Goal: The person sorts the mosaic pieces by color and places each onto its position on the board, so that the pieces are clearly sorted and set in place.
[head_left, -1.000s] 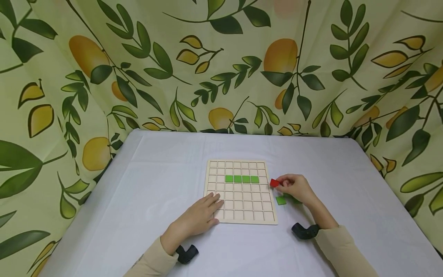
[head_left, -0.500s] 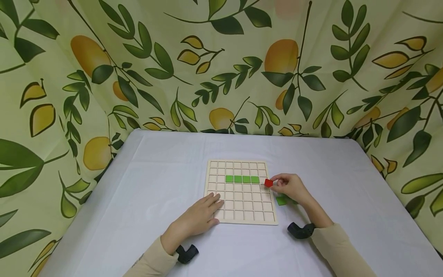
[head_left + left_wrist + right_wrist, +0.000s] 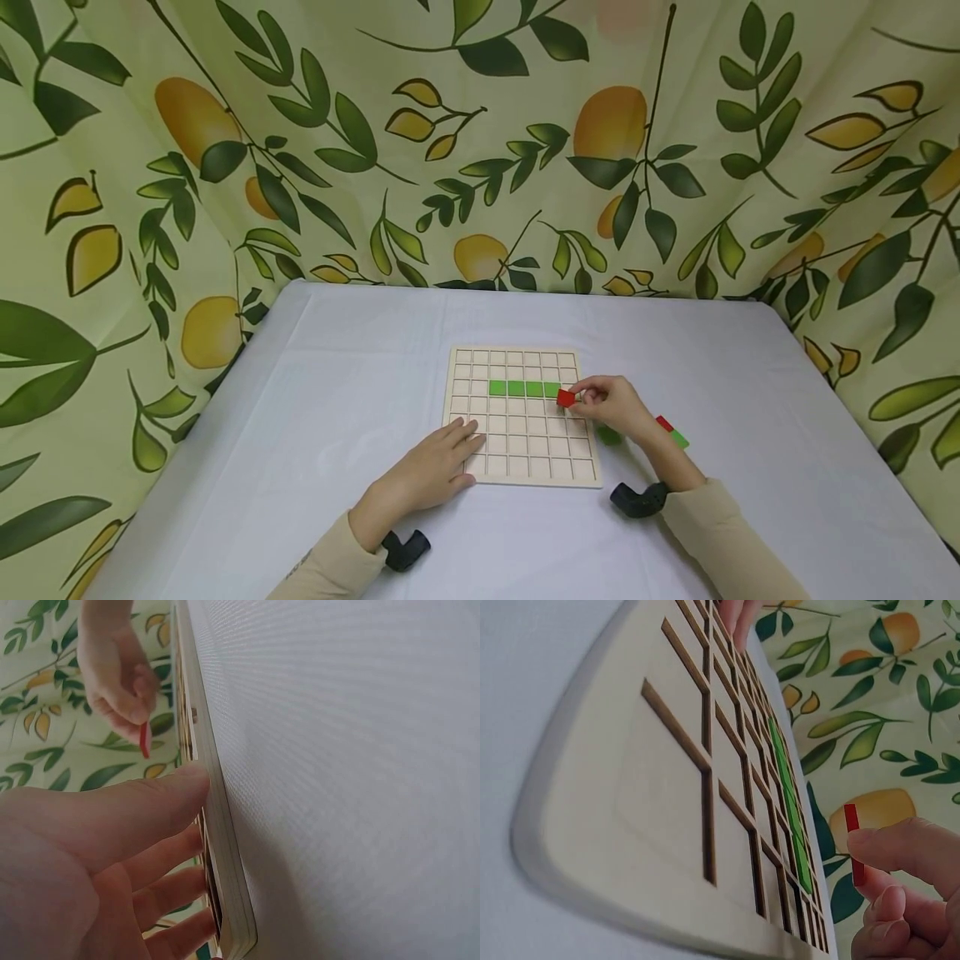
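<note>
A light wooden grid board [image 3: 517,448] lies on the white table. Four-sided green tiles [image 3: 516,388] fill a row of neighbouring squares in its upper part. My right hand [image 3: 617,406] pinches a red square tile [image 3: 566,398] between thumb and fingertips, over the board's right side, close to the right end of the green row. The right wrist view shows this red tile [image 3: 854,844] edge-on, held above the board. My left hand [image 3: 431,464] rests on the board's lower left corner with fingers straight; in the left wrist view its thumb [image 3: 161,799] lies along the board's edge.
Right of the board lie a green tile [image 3: 609,435], partly behind the right hand, and a red tile [image 3: 664,424] beside another green tile [image 3: 679,438]. Black wrist devices [image 3: 406,551] sit at both wrists. A leaf-and-fruit patterned curtain [image 3: 480,167] stands behind the table.
My right hand has moved left with the red tile, from beside the board to over it. Red and green tiles on the right have come into view. The left hand stays put.
</note>
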Available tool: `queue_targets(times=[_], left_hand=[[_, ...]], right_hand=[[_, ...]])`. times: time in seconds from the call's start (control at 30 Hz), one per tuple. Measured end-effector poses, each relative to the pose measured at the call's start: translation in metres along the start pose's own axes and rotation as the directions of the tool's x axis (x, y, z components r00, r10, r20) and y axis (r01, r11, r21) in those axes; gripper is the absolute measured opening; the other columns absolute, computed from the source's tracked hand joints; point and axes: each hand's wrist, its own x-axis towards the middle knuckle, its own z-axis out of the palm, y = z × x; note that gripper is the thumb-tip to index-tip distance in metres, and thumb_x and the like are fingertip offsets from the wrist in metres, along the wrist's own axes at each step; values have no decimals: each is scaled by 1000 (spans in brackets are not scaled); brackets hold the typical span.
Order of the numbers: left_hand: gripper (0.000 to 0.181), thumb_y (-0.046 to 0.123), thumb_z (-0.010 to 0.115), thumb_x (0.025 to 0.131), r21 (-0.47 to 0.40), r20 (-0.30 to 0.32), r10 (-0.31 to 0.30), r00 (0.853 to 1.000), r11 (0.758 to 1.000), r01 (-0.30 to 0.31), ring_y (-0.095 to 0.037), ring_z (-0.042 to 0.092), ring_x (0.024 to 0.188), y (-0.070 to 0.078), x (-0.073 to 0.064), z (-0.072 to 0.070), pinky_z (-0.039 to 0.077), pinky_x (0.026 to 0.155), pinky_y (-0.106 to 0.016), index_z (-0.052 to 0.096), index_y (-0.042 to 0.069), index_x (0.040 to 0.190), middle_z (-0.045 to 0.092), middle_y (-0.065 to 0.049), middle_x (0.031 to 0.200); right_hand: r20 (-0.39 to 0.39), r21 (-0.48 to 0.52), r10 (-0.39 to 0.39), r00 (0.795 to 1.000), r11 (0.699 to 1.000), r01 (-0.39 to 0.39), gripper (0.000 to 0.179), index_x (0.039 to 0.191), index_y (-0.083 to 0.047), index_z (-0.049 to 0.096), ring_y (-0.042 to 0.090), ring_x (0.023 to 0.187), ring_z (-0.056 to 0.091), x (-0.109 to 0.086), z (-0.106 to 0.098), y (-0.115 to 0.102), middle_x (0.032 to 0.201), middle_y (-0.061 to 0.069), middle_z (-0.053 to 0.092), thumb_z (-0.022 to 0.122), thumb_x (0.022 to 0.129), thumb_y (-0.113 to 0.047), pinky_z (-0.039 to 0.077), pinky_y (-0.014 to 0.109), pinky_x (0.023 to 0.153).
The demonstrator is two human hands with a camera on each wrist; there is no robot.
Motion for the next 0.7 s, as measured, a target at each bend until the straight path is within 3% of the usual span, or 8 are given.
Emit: queue_targets(times=[0.47,0.7], left_hand=[[54,29,56,96,6,4,-11,1000,1000,11,-34,36,144,0,2,0,34,120,-45,44,5,143,40,-15,154],[55,29,57,96,-23,9,-27,1000,999,28,-35,35,145,2,0,0,34,119,-46,44,6,144,40,-15,154]], right_hand=[[30,31,3,1000,1000,-4,29,105,7,66,9,62,45,5,13,-6,68,-2,48,74,80,-7,38,16,51],[50,58,-47,998,997,44,29,104,8,66,6,61,44,4,20,-9,69,-2,48,74,80,-6,37,15,50]])
